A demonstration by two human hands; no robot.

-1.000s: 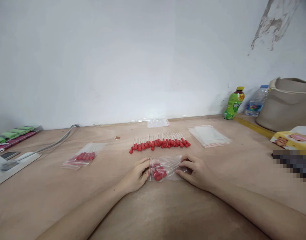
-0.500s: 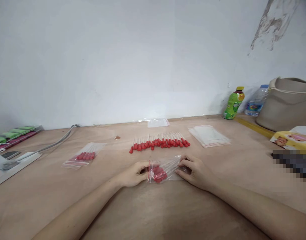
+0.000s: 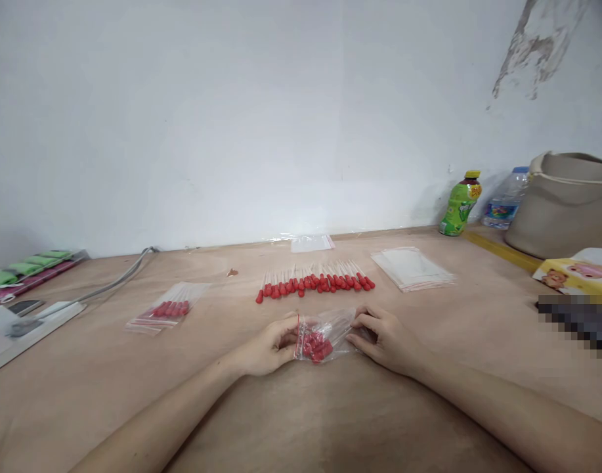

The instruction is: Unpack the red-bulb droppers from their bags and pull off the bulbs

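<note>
Forearms [image 3: 177, 404] slanting inward, I hold a clear bag [image 3: 336, 332] between my loosely curled left hand [image 3: 271, 347], at its red-lined mouth [image 3: 297, 338], and pinching right hand [image 3: 382, 336]. Red-headed sticks [image 3: 316, 346] lie inside; another filled bag [image 3: 149, 323] lies further left.

I can see a small clear plastic bag [image 3: 341, 336], crinkled and glinting, stretched crosswise above the near part of the bench [image 3: 281, 427], a red line edging its left end. Through it show several sticks with bulbous red heads [image 3: 317, 347] bunched near that edge, pale stems pointing right. Whether it's sealed, I can't tell.
</note>
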